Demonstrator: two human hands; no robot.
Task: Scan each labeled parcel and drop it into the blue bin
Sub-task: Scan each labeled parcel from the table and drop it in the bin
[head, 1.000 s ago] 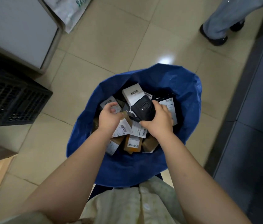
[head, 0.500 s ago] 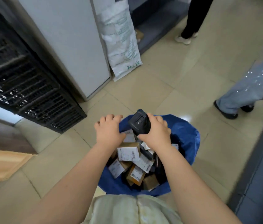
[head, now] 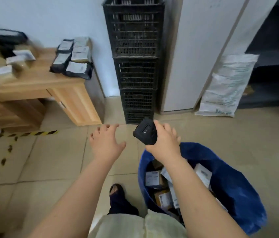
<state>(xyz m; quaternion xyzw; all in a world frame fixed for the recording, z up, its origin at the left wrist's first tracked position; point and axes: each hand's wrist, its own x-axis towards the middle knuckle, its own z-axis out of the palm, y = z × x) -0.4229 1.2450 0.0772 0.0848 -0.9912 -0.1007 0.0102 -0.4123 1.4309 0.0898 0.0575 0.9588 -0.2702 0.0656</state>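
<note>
left hand spread and empty over the floor; right hand grips a black handheld scanner above the blue bin at 5 o'clock, labeled parcels inside; other parcels on the worktop at 10 o'clock

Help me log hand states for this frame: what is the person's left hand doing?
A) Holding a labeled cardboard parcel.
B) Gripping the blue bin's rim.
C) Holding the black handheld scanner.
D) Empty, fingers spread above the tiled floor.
D: the left hand is empty and spread open; the right hand grips the black handheld scanner near the blue bin.
</note>
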